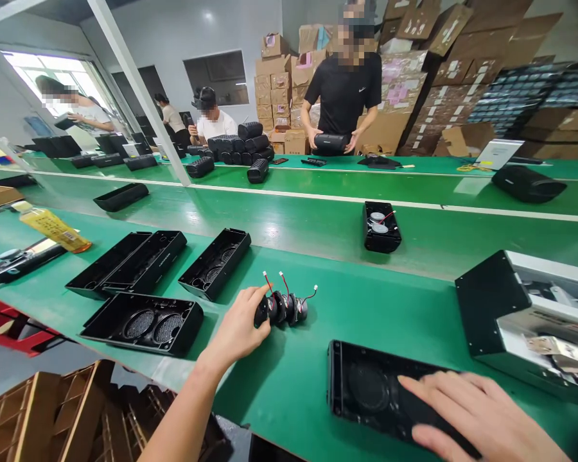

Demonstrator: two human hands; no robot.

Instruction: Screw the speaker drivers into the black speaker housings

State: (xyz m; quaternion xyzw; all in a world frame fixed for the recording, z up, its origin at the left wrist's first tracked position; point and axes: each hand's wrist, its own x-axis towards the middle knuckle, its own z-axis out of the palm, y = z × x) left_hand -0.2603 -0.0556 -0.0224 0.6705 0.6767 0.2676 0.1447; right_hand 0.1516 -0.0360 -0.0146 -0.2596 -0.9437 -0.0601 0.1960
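Note:
My left hand (238,327) reaches to a short row of small black speaker drivers (284,308) with red and white wire leads, lying on the green bench. Its fingertips close on the leftmost driver. My right hand (472,414) lies flat, fingers spread, on top of a black speaker housing (366,385) at the near edge of the bench. To the left lie several empty black housings (144,324), open side up, one showing two round grilles.
A black box with a white printed side (505,308) stands at the right. On the conveyor belt (318,218) rides a housing with drivers fitted (381,226). A yellow bottle (52,229) lies at the left. Cardboard dividers (38,410) sit below. Other people work across the line.

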